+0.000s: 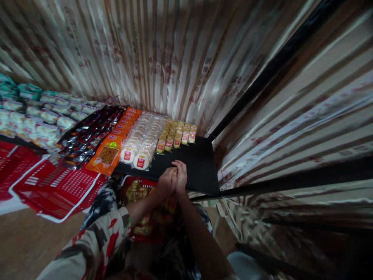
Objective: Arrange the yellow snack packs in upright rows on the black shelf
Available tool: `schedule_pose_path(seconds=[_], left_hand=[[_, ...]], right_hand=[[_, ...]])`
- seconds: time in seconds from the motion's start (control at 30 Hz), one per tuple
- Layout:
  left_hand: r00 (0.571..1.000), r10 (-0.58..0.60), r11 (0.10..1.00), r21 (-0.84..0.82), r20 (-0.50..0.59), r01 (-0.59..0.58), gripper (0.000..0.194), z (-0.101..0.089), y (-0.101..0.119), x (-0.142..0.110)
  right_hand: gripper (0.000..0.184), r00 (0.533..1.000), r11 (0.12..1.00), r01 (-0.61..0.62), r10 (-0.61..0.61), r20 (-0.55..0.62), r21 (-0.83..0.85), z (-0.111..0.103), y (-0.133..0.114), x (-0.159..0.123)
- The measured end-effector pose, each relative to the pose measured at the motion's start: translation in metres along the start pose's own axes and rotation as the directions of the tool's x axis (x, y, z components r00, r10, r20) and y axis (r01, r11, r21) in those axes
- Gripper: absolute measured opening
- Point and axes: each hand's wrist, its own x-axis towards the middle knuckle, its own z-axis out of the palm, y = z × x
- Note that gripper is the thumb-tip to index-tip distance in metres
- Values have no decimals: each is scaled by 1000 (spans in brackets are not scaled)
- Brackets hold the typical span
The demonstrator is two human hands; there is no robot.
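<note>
My left hand [167, 182] and my right hand [181, 175] are pressed together over the front edge of a black shelf [201, 163]. The fingers of both are closed, and anything between them is hidden. Just beyond them, small yellow-wrapped pastries [177, 138] stand in short rows. To their left lie rows of round white cakes [142, 160] in clear wrappers. Under my forearms, a red basket [124, 182] holds several yellow-wrapped packs [135, 192] and sits between my legs.
Orange snack packs [109, 149], dark glossy packets [87, 136] and white-and-green packs [43, 116] continue leftward along the shelf. Red baskets [58, 190] with white handles stand below. Striped plastic sheeting [140, 50] hangs behind, and a dark metal post [247, 97] slants at the right.
</note>
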Motion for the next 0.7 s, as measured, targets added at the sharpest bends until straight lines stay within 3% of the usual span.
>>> schedule_pose_path(seconds=[0.1, 0.27, 0.33, 0.4, 0.47, 0.53, 0.6, 0.7], left_hand=[[999, 26, 1000, 13, 32, -27, 38, -12, -3, -33], [997, 6, 999, 31, 75, -8, 34, -18, -28, -86], [994, -49, 999, 6, 98, 49, 34, -17, -46, -103], [973, -185, 983, 6, 140, 186, 35, -16, -65, -114], [897, -404, 914, 110, 181, 389, 35, -19, -84, -121], [804, -550, 831, 239, 224, 502, 31, -23, -99, -126], [745, -609, 789, 303, 271, 535, 24, -27, -111, -130], [677, -637, 771, 321, 369, 551, 16, -30, -121, -136]], right_hand=[[33, 997, 999, -13, 10, 79, 43, 0, -3, -32], [36, 964, 994, 103, -105, 243, 22, 6, 8, -87], [37, 945, 992, 111, -87, 314, -59, 14, 15, -104], [37, 915, 980, 113, -38, 401, -166, 22, 20, -116], [34, 855, 943, 129, 51, 517, -306, 28, 24, -125], [30, 771, 896, 167, 141, 622, -411, 32, 28, -130], [28, 697, 872, 204, 190, 691, -445, 32, 32, -133], [29, 632, 873, 229, 202, 748, -430, 31, 37, -137]])
